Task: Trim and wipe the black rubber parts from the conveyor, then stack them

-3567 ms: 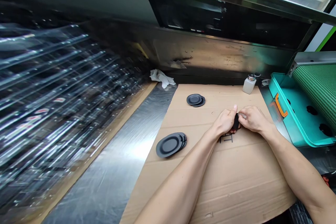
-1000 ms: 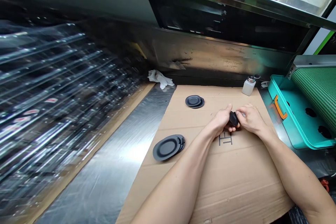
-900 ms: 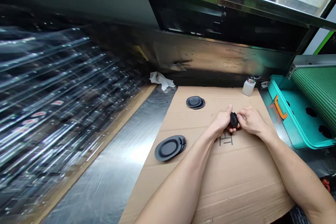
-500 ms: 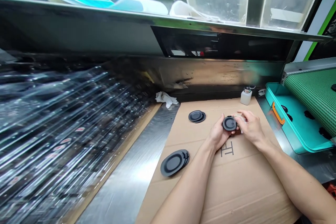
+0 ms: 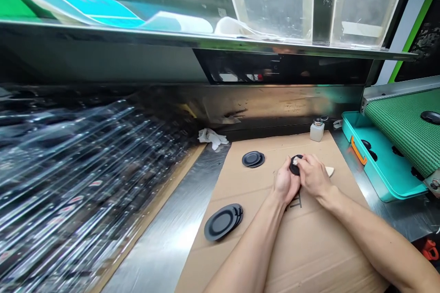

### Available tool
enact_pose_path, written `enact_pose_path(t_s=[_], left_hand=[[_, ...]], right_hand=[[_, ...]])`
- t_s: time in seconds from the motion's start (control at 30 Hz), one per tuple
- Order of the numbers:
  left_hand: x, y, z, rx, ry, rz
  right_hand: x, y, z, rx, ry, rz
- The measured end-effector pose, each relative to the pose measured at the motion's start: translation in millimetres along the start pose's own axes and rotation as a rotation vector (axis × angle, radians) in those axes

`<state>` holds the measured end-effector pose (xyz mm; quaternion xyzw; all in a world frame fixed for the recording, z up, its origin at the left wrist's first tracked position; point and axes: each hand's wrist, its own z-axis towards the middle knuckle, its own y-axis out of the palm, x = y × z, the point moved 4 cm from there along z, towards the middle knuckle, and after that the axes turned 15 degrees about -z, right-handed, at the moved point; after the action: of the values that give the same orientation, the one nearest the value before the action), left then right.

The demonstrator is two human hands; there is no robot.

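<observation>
My left hand (image 5: 286,182) holds a small round black part (image 5: 294,167) over the cardboard sheet (image 5: 261,210). Fingers of my right hand (image 5: 313,175) pinch a small white wad (image 5: 296,160) against the face of that part. A pale flat piece (image 5: 329,171) shows on the cardboard just right of my right hand. To the left of my hands lies a small stack of round black parts (image 5: 252,159). Nearer the front left rests another overlapping stack of larger black discs (image 5: 222,223).
A white bottle (image 5: 316,130) stands at the cardboard's back edge. A teal tray (image 5: 388,187) with black parts sits right, beside a green conveyor belt (image 5: 405,110). Clear plastic-wrapped stacks (image 5: 85,183) fill the left. A crumpled white cloth (image 5: 212,138) lies at the back.
My right hand has moved left and onto the black part, with the white wad now on its face. The pale piece has come into sight. The whole view has shifted slightly.
</observation>
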<state>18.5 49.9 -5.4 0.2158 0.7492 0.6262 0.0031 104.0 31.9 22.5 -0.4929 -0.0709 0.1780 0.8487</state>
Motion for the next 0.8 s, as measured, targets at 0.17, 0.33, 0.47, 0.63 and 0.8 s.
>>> enact_pose_path(t_s=[0.17, 0.33, 0.47, 0.63, 0.8], left_hand=[[-0.6, -0.9, -3.3, 0.057, -0.051, -0.013], [-5.7, -3.0, 0.9, 0.009, -0.014, -0.056], [-14.8, -10.5, 5.5, 0.023, -0.021, -0.075], [-13.3, -16.6, 7.0, 0.039, 0.002, -0.112], [-10.4, -15.0, 7.2, 0.065, 0.026, -0.034]], right_hand=[[-12.9, -1.1, -3.3, -0.096, -0.152, -0.033], [3.7, -2.9, -0.6, -0.078, 0.054, -0.171], [1.4, -3.3, 4.7, -0.049, -0.01, -0.156], [-2.8, -3.3, 9.2, -0.103, -0.086, -0.16], [13.8, 0.9, 7.1, -0.126, 0.087, -0.213]])
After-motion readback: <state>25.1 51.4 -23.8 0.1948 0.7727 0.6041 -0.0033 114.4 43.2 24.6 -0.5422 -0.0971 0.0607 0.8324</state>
